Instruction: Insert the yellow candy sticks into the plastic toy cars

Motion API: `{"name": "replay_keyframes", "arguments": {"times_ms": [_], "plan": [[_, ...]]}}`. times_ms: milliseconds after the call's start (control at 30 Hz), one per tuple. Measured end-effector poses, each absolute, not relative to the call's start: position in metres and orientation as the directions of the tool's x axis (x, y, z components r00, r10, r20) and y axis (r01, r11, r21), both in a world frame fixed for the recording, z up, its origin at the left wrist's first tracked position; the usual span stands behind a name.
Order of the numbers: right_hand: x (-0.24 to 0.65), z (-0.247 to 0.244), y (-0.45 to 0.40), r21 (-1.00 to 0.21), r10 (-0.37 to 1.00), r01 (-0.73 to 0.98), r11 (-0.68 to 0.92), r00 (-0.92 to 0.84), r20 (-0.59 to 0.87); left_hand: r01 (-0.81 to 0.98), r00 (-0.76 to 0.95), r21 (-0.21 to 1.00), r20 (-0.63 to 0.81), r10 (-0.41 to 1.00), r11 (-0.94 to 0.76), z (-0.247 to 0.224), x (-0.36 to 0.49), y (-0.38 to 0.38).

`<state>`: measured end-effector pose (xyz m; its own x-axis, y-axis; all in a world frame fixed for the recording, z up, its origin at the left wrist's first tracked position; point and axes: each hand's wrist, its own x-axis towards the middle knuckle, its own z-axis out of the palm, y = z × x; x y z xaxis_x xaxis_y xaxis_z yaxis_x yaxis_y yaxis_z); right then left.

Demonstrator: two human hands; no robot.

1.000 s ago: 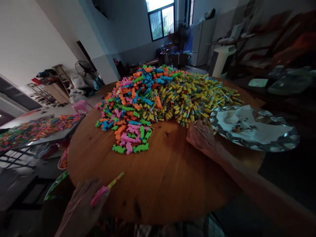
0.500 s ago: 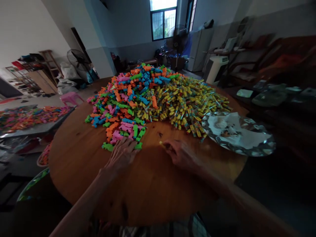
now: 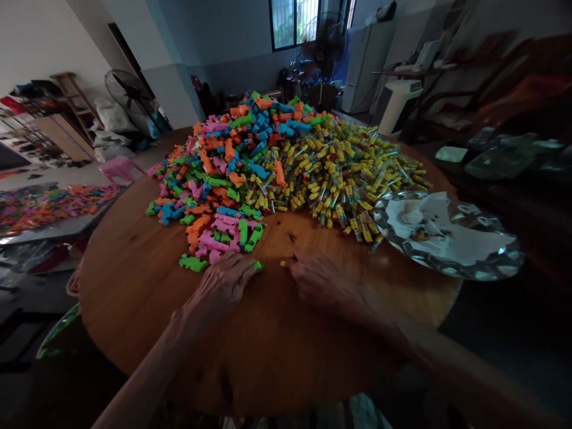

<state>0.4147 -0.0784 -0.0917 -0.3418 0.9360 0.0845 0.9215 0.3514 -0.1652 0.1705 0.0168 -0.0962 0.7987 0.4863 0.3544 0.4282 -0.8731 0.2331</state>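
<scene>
"Left hand point(image 3: 226, 277) and right hand point(image 3: 317, 279) face each other across the middle of the round table point(image 3: 268, 357). Call its far edge twelve: they sit at nine and three."

"What's in them?"

"From where I'm standing, the left is closed over a green piece point(image 3: 258, 267), one end poking out towards three. The right pinches a yellow piece point(image 3: 283, 263); only its tip shows, aimed at nine. Those two ends are near each other, not touching."

"And around the left one?"

"Pink and green pieces point(image 3: 214, 241) lie just beside its fingers, towards ten and eleven. Beyond them a mixed heap point(image 3: 241, 146) of orange, blue, green and pink rises at eleven."

"Its neighbour at one?"

"A yellow heap point(image 3: 344, 173) with clear bits showing, right up against it. Between two and three there's a shiny plate point(image 3: 504, 259) bearing white paper point(image 3: 473, 244) and dark scraps I can't make out."

"Off the table?"

"A second table point(image 3: 74, 225) loaded with coloured pieces, between nine and ten. Pink stool point(image 3: 120, 168) at ten. Standing fan point(image 3: 320, 56) near twelve, partly across the window point(image 3: 292, 24)."
</scene>
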Motion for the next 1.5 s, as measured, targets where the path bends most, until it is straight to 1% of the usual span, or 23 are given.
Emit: {"name": "replay_keyframes", "arguments": {"times_ms": [33,167,233,500,633,767,1033,1133,1300,1400,1500], "plan": [[0.413,-0.091,-0.076,-0.169,0.935,0.920,0.354,-0.345,0.084,0.429,0.796,0.237,0.358,0.489,-0.872,-0.097,0.170,0.017],[0.406,-0.082,-0.068,-0.259,0.933,0.897,0.357,-0.353,0.063,0.437,0.805,0.245,0.322,0.498,-0.865,-0.097,0.170,0.017],[0.402,-0.079,-0.064,-0.271,0.926,0.886,0.376,-0.372,0.069,0.442,0.810,0.242,0.306,0.500,-0.864,-0.097,0.171,0.016],[0.399,-0.100,-0.055,-0.260,0.874,0.835,0.485,-0.460,0.155,0.452,0.810,0.251,0.286,0.512,-0.856,-0.097,0.175,0.012],[0.397,-0.098,-0.055,-0.277,0.879,0.835,0.475,-0.463,0.110,0.465,0.806,0.267,0.268,0.529,-0.844,-0.097,0.175,0.011],[0.395,-0.089,-0.057,-0.259,0.876,0.840,0.476,-0.478,0.059,0.451,0.809,0.276,0.275,0.520,-0.849,-0.097,0.176,0.010],[0.396,-0.091,-0.056,-0.254,0.845,0.809,0.530,-0.528,0.079,0.443,0.821,0.265,0.264,0.507,-0.856,-0.102,0.175,0.011],[0.395,-0.087,-0.054,-0.257,0.844,0.810,0.527,-0.535,0.046,0.429,0.835,0.266,0.248,0.492,-0.863,-0.104,0.173,0.012],[0.392,-0.087,-0.054,-0.247,0.843,0.818,0.520,-0.538,-0.005,0.441,0.829,0.286,0.232,0.508,-0.851,-0.105,0.173,0.013],[0.390,-0.096,-0.056,-0.233,0.840,0.811,0.536,-0.539,0.057,0.410,0.835,0.284,0.265,0.482,-0.867,-0.110,0.170,0.015],[0.388,-0.105,-0.057,-0.214,0.818,0.790,0.575,-0.558,0.139,0.382,0.830,0.204,0.352,0.432,-0.901,-0.122,0.166,0.022]]}}
